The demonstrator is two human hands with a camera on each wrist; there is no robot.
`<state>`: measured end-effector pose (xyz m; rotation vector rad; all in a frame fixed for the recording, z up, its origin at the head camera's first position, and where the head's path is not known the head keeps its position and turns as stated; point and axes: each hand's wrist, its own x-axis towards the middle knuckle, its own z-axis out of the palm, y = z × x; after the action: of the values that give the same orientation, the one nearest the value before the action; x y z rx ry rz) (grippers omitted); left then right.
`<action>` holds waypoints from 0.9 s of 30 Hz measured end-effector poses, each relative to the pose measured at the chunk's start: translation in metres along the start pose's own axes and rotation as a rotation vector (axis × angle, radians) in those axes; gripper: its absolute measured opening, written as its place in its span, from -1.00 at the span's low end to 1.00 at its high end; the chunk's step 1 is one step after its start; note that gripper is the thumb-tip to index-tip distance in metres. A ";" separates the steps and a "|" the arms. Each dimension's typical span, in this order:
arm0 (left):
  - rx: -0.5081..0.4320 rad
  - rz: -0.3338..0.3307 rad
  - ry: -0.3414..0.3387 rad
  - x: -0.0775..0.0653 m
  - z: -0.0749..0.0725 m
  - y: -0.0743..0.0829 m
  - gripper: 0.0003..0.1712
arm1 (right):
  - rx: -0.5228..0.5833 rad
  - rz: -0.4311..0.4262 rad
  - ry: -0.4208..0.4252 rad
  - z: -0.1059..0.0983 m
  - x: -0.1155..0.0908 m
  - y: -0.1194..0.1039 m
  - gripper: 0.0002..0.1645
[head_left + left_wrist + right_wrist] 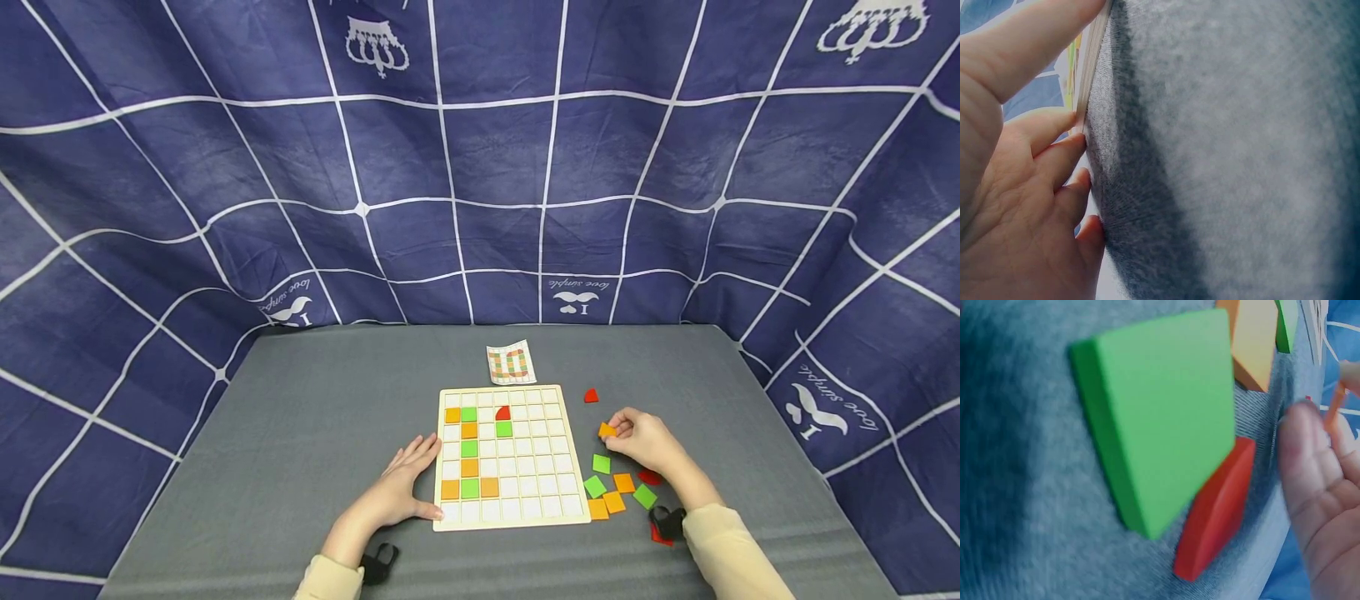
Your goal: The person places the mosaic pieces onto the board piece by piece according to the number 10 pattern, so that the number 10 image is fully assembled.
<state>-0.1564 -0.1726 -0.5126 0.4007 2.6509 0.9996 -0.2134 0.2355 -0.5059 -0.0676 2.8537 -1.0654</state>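
Note:
A pale grid board (530, 510) lies on the grey table with several orange and green square tiles and one red quarter-round tile (502, 413) in its cells. My left hand (401, 487) rests at the board's left edge, fingers spread and fairly straight, thumb at the lower left corner. In the left wrist view the fingertips meet the board's side (1090, 69). To the right of the board, my right hand (641, 437) pinches an orange square tile (607, 430) between thumb and fingers. That tile shows edge-on in the right wrist view (1335, 403).
Loose green tiles (601, 463), orange tiles (624, 483) and red tiles (649, 477) lie right of the board, near my right wrist. Another red quarter-round tile (591, 396) lies farther back. Behind the board is a printed pattern card (512, 363). A blue curtain (495, 167) hangs behind the table.

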 end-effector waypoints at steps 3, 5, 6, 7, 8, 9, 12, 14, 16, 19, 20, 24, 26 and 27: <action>0.000 -0.003 0.000 0.001 0.000 0.000 0.29 | 0.050 0.004 0.003 0.001 0.002 -0.002 -0.70; 0.004 -0.002 -0.001 0.001 0.000 0.000 0.29 | 0.091 -0.005 -0.003 0.003 0.005 -0.005 -0.68; 0.007 -0.003 -0.001 0.001 0.000 0.000 0.29 | 0.125 -0.003 -0.010 0.004 0.006 -0.007 -0.68; 0.010 -0.003 -0.001 0.002 0.000 -0.001 0.29 | 0.156 -0.003 -0.017 0.005 0.008 -0.010 -0.68; 0.011 -0.004 -0.002 0.002 0.000 -0.001 0.28 | 0.192 0.000 -0.024 0.006 0.010 -0.012 -0.68; 0.013 -0.003 -0.002 0.002 0.001 -0.001 0.28 | 0.220 -0.005 -0.032 0.006 0.011 -0.015 -0.67; 0.015 -0.008 -0.005 0.002 0.001 -0.002 0.28 | 0.306 -0.018 -0.060 0.010 0.015 -0.025 -0.65; 0.010 -0.008 -0.006 0.002 0.001 -0.002 0.28 | 0.323 -0.042 -0.076 0.013 0.018 -0.033 -0.64; 0.010 -0.004 -0.005 0.002 0.001 -0.002 0.29 | 0.335 -0.063 -0.095 0.017 0.020 -0.041 -0.63; 0.010 0.002 -0.003 0.001 0.001 -0.002 0.29 | 0.330 -0.090 -0.116 0.025 0.022 -0.054 -0.64; 0.011 0.004 -0.003 0.001 0.000 -0.002 0.30 | 0.333 -0.099 -0.125 0.027 0.022 -0.059 -0.64; 0.010 0.007 0.002 0.001 0.001 -0.001 0.30 | 0.343 -0.144 -0.163 0.042 0.023 -0.076 -0.67; 0.007 0.009 0.005 0.000 0.001 -0.001 0.30 | 0.339 -0.174 -0.182 0.049 0.023 -0.083 -0.68; 0.007 0.009 0.006 0.000 0.001 -0.001 0.30 | 0.335 -0.183 -0.191 0.053 0.023 -0.086 -0.69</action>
<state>-0.1565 -0.1728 -0.5138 0.4126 2.6615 0.9956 -0.2298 0.1338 -0.4911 -0.3887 2.5022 -1.4688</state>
